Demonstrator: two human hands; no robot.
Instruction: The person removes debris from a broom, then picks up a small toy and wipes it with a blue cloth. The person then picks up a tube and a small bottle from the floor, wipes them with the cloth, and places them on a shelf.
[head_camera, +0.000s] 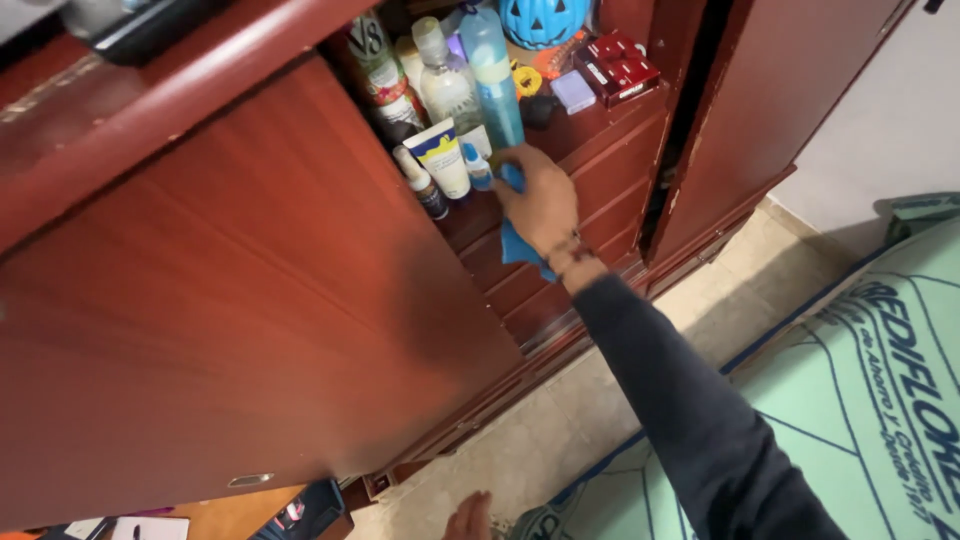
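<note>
So the person's right hand (538, 203) is stretched out into the open reddish-brown wooden cabinet (250, 300), arm in a dark long sleeve (690, 410). The hand is closed around a crumpled bright blue cloth (518, 240), which sticks out both above the knuckles and below the wrist, and it's pressed against the front edge of the cabinet's wooden shelf (600, 125), right above the stack of drawer fronts (560, 270).

Just beside the fingers there's a small blue-capped bottle (478, 166), then a white squeeze tube with a yellow and blue label (440, 158) standing on its cap, and a little dark dropper bottle (425, 188) to the left of that. Behind them stand a tall light blue bottle (496, 85) and a clear plastic bottle with a pale cap (444, 80). Further back on the shelf sits a turquoise pumpkin-shaped bucket (543, 20), a red box (622, 66) and a small lavender pad (573, 91).

The left hand (468, 518) only peeks in at the bottom edge of the frame, over the beige tiled floor (560, 430); can't really tell whether it's open or curled, and it doesn't seem to be holding anything visible. On the right there's a green printed sheet (860, 400) spread out low down, well apart from the shelf.
</note>
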